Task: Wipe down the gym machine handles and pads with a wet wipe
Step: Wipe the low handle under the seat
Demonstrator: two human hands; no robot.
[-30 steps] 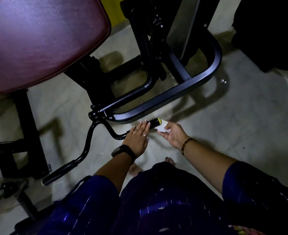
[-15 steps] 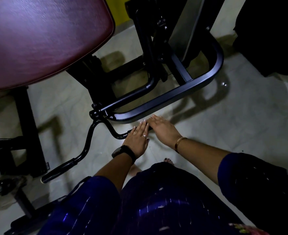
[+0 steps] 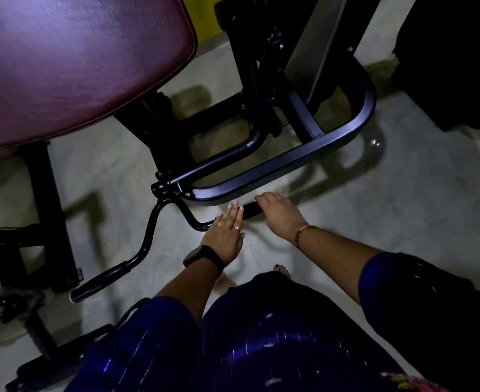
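Head-height view looking down in dim light at a person's two hands beside a gym machine on a pale floor point(image 3: 402, 222). A black cranked handlebar point(image 3: 154, 230) hangs from the front left corner of the machine's base frame point(image 3: 275, 168), low over the floor. The left hand point(image 3: 227, 236), with rings and a dark wristwatch, lies flat on the bar with straight fingers, just beside the handle grip point(image 3: 250, 209). The right hand point(image 3: 281, 215), with a thin bangle, is clenched over the outer end of that grip, its fingers curled down the far side. The wet wipe is not visible; it is probably trapped between palm and grip. A second grip point(image 3: 100, 282) sits at the bar's other end, and a large maroon seat pad point(image 3: 77, 66) fills the upper left. Neither is touched.

The step in hand appears to be wiping this grip. To do it well, the right hand should wrap the wipe fully round and twist while sliding along, so the underside is covered too. The left hand should brace the bar, which looks free to swing on its pivot.
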